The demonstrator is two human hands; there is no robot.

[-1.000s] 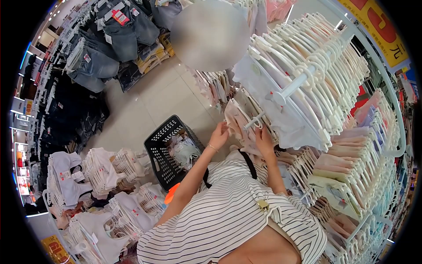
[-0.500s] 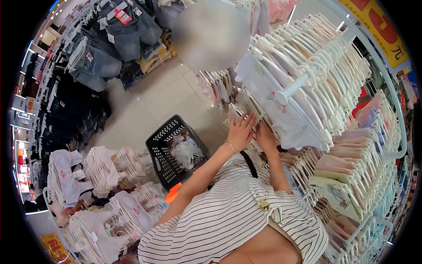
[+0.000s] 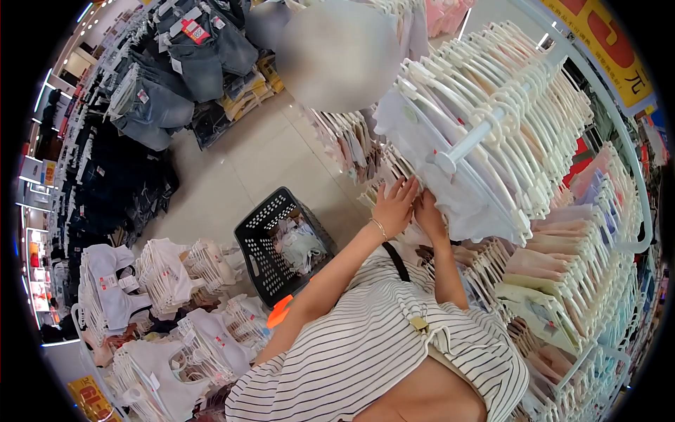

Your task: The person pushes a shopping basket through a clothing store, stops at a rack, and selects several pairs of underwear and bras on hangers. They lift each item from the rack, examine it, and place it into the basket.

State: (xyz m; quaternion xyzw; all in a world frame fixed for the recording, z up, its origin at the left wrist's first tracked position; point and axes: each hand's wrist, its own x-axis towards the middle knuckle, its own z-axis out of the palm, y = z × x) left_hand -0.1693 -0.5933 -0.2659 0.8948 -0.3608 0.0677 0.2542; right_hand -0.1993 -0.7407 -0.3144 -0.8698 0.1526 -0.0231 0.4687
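Observation:
My left hand [image 3: 395, 207] lies with its fingers stretched out against garments on white hangers [image 3: 398, 166], just below the end of the upper rack. Close beside it, my right hand [image 3: 429, 216] reaches up to the same hangers, its fingertips partly hidden under the hanging white garment [image 3: 467, 204]. What those fingers touch or hold cannot be made out. A black perforated basket [image 3: 266, 271] with pale garments [image 3: 299, 245] in it stands to the left of my forearms.
A metal rack bar [image 3: 474, 137] packed with hangers juts out above my hands. More hanging clothes [image 3: 545, 271] fill the right side. White garments [image 3: 165, 271] hang at the lower left, jeans [image 3: 204, 63] at the upper left. Tiled floor [image 3: 246, 151] lies between the racks.
My left hand has shifted slightly right, closer to my right hand. My right hand has moved slightly right too. The view has shifted a little.

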